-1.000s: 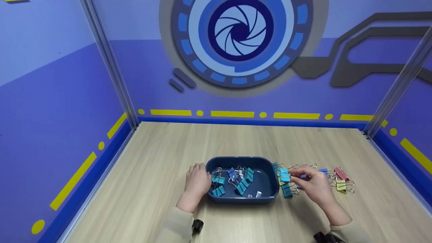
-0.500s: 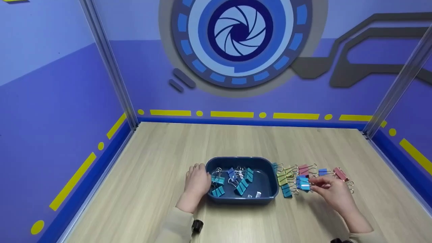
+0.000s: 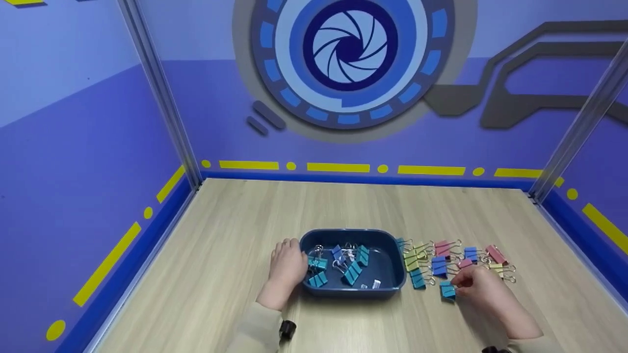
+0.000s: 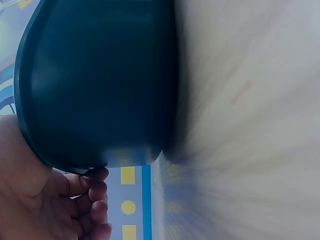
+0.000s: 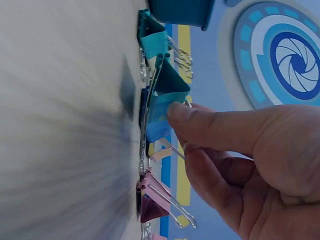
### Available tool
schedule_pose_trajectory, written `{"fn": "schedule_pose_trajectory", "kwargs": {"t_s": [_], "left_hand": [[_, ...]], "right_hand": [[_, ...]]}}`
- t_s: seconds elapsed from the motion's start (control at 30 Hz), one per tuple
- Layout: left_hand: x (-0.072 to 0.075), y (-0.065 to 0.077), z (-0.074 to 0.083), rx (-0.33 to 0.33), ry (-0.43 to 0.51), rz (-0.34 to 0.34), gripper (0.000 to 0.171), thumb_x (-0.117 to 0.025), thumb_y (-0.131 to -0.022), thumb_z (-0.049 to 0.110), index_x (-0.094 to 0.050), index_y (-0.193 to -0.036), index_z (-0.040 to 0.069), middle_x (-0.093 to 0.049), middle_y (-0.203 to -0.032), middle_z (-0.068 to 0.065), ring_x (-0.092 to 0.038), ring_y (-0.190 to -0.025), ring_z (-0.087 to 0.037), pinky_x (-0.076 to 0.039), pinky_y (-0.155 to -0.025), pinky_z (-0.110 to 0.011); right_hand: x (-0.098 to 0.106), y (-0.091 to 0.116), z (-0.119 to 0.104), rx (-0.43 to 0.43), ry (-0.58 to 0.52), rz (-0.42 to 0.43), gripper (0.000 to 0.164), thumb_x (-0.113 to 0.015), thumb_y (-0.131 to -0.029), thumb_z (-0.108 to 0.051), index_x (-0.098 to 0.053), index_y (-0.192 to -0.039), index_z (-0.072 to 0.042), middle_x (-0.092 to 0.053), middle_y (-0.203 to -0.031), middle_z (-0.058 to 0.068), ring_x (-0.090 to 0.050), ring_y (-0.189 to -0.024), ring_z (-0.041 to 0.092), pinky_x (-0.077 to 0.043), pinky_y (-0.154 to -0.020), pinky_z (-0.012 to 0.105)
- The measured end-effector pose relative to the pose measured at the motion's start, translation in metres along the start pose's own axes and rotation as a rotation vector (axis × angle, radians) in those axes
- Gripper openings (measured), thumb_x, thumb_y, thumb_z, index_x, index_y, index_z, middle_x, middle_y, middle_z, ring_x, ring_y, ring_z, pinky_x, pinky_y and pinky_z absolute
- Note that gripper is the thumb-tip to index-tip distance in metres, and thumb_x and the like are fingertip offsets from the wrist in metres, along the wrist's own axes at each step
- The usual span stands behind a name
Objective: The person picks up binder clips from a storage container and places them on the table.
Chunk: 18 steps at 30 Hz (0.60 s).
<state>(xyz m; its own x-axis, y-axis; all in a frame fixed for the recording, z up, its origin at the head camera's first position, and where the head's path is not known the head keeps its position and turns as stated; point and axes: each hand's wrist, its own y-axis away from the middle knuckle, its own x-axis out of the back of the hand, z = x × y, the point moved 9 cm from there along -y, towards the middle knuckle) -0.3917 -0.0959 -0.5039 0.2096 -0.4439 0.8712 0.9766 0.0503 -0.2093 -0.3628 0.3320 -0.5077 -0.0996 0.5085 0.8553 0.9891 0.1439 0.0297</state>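
Note:
At the left end of a dark blue plastic box [image 3: 353, 292], my left hand [image 3: 288, 262] holds the rim. The left wrist view shows the fingers [image 4: 97, 192] curled outside the box [image 4: 100, 85], with the thumb hidden behind its rim. My right hand [image 3: 483, 289] pinches a teal binder clip [image 3: 447, 290] between thumb and fingertips, low over the table and in front of the other clips. In the right wrist view the thumb [image 5: 200, 122] presses the spine of this teal clip [image 5: 167, 95]. Inside the box lie several teal clips [image 3: 352, 272] and a blue clip [image 3: 337, 253].
Right of the box, loose binder clips lie in rough rows: a yellow clip [image 3: 411, 260], a teal clip [image 3: 417, 278], blue clips [image 3: 439, 265] and pink clips [image 3: 496, 255] among them. Walls with a metal post [image 3: 167, 98] edge the wooden table [image 3: 235, 215].
My right hand has carried the teal clip from beside the box rightward, then down toward the table's front, uncovering blue and pink clips. The left hand stays on the box.

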Motion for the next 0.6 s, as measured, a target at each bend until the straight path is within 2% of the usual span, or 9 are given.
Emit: {"fn": "schedule_pose_trajectory", "kwargs": {"t_s": [0.17,0.4,0.6], "left_hand": [[0.001,0.0,0.001,-0.005,-0.006,0.009,0.032,-0.062,-0.097,0.018,-0.062,-0.118,-0.005,-0.064,-0.113,-0.021,-0.057,-0.109,-0.037,-0.045,-0.092,-0.051],[0.001,0.001,0.001,-0.019,-0.019,0.021,0.028,-0.062,-0.096,0.017,-0.063,-0.115,-0.005,-0.064,-0.109,-0.02,-0.057,-0.104,-0.036,-0.045,-0.088,-0.049],[0.0,0.0,0.001,-0.018,-0.023,0.017,0.029,-0.062,-0.096,0.017,-0.062,-0.115,-0.005,-0.064,-0.11,-0.02,-0.057,-0.105,-0.037,-0.046,-0.089,-0.049]], "right_hand": [[-0.002,-0.004,0.001,0.016,0.022,0.014,0.015,-0.075,-0.079,0.006,-0.076,-0.088,-0.006,-0.073,-0.088,0.004,-0.065,-0.083,0.017,-0.054,-0.075,0.036],[0.0,-0.009,0.002,0.048,0.036,0.081,0.015,-0.076,-0.079,0.004,-0.076,-0.088,-0.007,-0.071,-0.091,0.005,-0.064,-0.085,0.018,-0.051,-0.073,0.033],[-0.001,-0.012,0.004,0.028,0.024,0.064,0.018,-0.075,-0.08,0.004,-0.076,-0.095,-0.006,-0.072,-0.096,0.007,-0.062,-0.086,0.019,-0.05,-0.074,0.037]]}}
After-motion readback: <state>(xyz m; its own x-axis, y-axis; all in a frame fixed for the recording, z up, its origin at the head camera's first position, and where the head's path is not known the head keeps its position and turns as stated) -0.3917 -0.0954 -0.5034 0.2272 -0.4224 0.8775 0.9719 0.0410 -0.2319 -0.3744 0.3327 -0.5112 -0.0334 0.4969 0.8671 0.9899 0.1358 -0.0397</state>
